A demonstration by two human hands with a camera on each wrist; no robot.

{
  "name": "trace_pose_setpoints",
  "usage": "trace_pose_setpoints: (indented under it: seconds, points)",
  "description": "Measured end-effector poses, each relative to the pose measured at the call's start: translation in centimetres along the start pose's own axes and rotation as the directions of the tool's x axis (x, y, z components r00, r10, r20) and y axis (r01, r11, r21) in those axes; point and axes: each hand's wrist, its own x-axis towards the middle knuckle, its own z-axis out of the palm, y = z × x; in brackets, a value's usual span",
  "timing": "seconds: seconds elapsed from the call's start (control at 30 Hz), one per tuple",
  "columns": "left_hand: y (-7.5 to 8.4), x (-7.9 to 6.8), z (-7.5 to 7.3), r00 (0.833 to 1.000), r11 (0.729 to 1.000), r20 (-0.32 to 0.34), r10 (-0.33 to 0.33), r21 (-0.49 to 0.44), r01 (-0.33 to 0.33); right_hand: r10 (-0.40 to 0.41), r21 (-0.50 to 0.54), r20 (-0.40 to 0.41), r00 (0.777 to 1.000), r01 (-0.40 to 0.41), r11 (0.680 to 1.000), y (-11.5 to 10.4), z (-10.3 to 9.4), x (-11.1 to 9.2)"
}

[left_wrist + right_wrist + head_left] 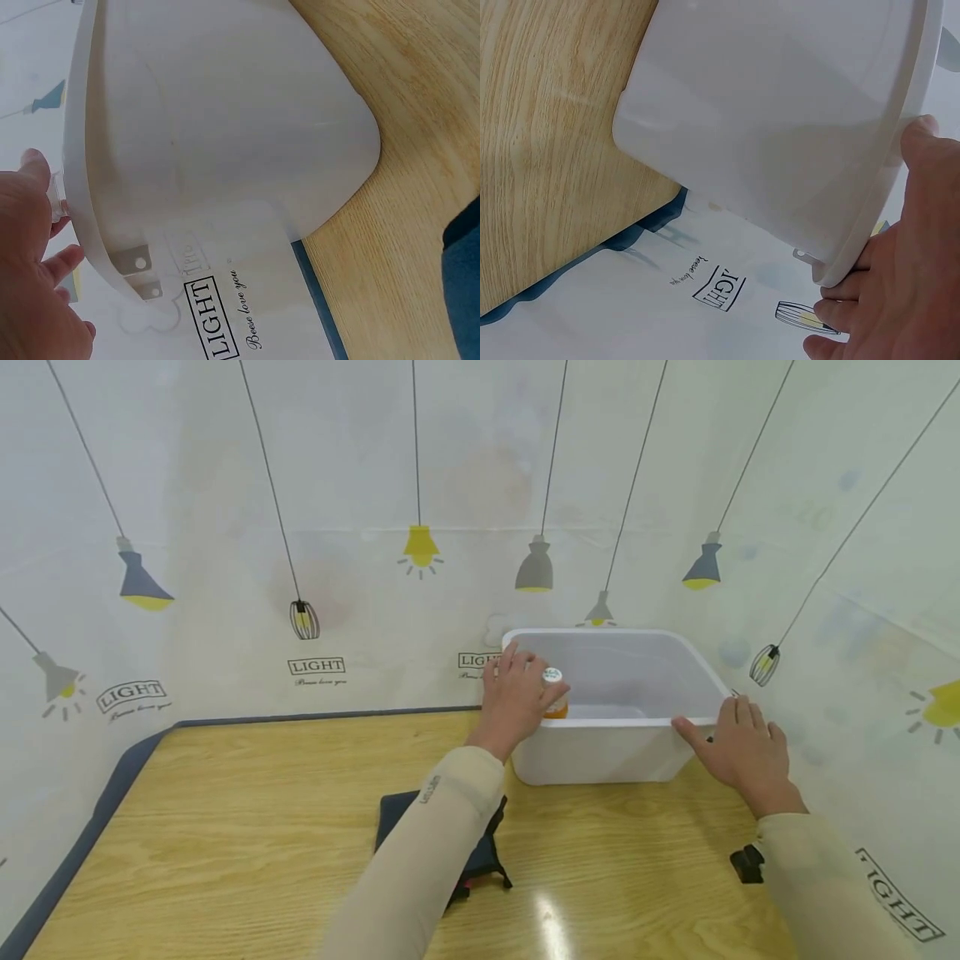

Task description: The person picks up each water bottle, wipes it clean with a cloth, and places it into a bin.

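A white plastic bin (600, 753) stands on the wooden table, its top uncovered. At its left rim, my left hand (513, 693) holds a small bottle (553, 712) with a white cap and orange lower part between thumb and fingers, just inside the wall. Only a pale bit of the bottle (57, 196) shows behind the rim in the left wrist view. My right hand (746, 747) grips the bin's near right corner. Its thumb (919, 139) lies on the rim, while the other fingers reach round the rim's end.
A dark blue fabric item (480, 853) with black straps lies under my left forearm. Near my right sleeve is a small black object (747, 864). A pale wall sheet (375, 593) printed with lamps stands behind and beside the table (247, 827).
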Motion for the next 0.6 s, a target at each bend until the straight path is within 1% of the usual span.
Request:
trace_pose_setpoints:
  seconds: [0.2,0.37,0.5,0.6]
  points:
    - [0.1,0.1,-0.1,1.000,1.000,0.014,0.016,-0.010,-0.016,0.005,0.011,0.017,1.000,-0.005,1.000,0.0,0.0,0.1]
    - [-0.2,0.2,-0.2,0.998,0.999,0.054,0.029,-0.016,-0.028,0.000,0.023,0.021,1.000,-0.001,1.000,-0.2,0.0,0.1]
    - [-0.6,0.2,-0.6,0.995,0.999,0.090,0.038,-0.028,-0.036,0.001,0.027,0.032,0.999,-0.002,1.000,-0.3,-0.2,0.0]
    - [-1.5,0.1,-1.1,0.995,0.998,0.078,0.055,-0.027,-0.053,0.004,0.019,0.045,0.999,-0.005,1.000,-0.4,-0.5,-0.2]
